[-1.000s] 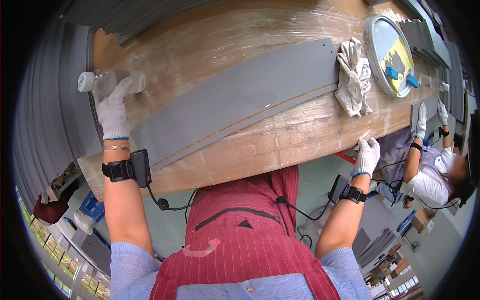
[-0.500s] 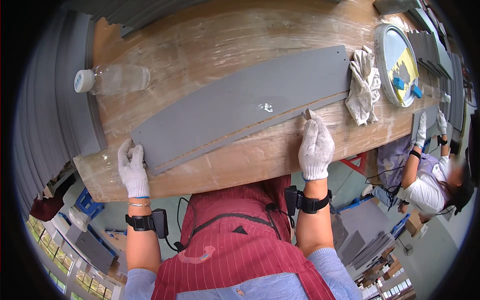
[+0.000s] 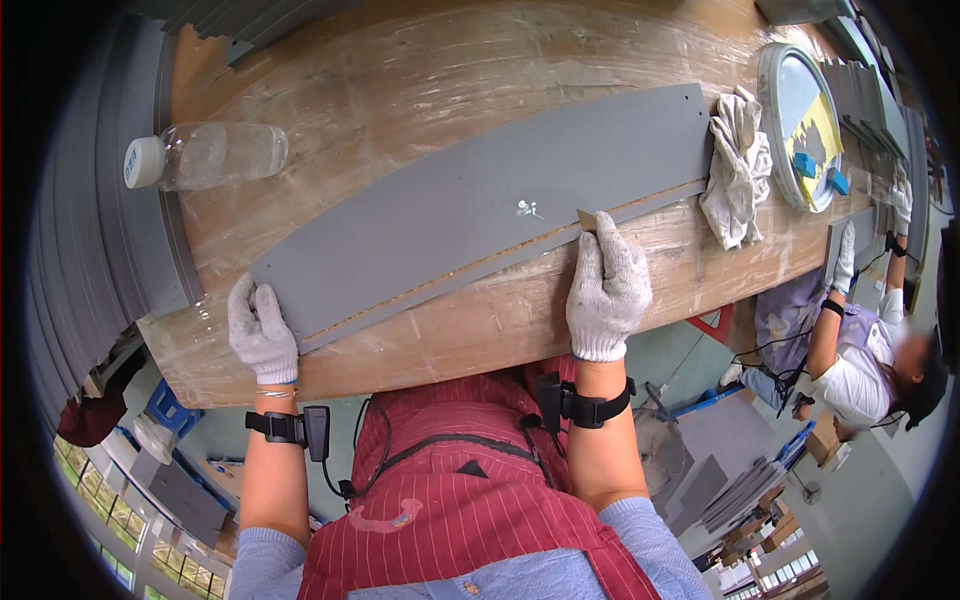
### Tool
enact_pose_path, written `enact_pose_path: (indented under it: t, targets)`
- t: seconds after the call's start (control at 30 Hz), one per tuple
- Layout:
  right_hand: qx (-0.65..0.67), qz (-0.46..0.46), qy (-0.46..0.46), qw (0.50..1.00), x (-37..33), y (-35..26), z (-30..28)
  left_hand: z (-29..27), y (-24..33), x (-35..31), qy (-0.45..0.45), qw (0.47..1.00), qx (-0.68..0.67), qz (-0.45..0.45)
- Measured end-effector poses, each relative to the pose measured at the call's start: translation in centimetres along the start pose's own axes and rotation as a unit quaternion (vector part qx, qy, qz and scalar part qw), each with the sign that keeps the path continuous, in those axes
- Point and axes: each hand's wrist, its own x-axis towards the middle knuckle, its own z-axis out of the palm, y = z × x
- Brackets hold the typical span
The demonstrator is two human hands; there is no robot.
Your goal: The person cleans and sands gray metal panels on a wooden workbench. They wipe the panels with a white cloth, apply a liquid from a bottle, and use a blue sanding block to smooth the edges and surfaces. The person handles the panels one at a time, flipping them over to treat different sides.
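A long grey panel (image 3: 470, 210) lies across a wooden worktable (image 3: 480, 330) wrapped in clear film. My left hand (image 3: 262, 332), in a white knit glove, rests on the panel's near left end. My right hand (image 3: 606, 288), also gloved, pinches a small flat tan piece (image 3: 586, 219) against the panel's near edge, close to a white smear on the grey surface (image 3: 527, 208). Both wrists wear black strapped devices.
A clear plastic bottle with a white cap (image 3: 205, 155) lies at the table's left. A crumpled white rag (image 3: 738, 165) and a round tin lid with blue bits (image 3: 802, 125) sit at the right. Stacked grey panels (image 3: 95, 230) stand at the left. Another person (image 3: 860, 350) works at the right.
My left hand left the bottle and came down to the panel's near left end. My right hand moved in from the table's right edge onto the panel's near edge.
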Motion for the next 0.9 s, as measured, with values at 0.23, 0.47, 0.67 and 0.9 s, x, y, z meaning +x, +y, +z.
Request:
enact_pose_path:
  t: [0.23,0.47,0.67,0.9]
  targets:
    - [-0.004,0.028,0.000,1.000,-0.3,-0.1,-0.1,0.0,1.3,0.1,0.011,0.998,0.055,0.018]
    - [0.016,-0.058,0.018,0.998,0.3,-1.2,1.5,0.0,1.8,0.1,0.012,0.997,0.068,0.027]
    - [0.004,-0.042,0.028,0.999,0.2,-1.1,2.0,0.0,1.3,0.1,0.021,0.995,0.090,0.044]
    - [0.029,-0.049,-0.024,0.998,0.7,-0.8,0.7,0.4,1.0,0.2,0.015,0.997,0.060,0.039]
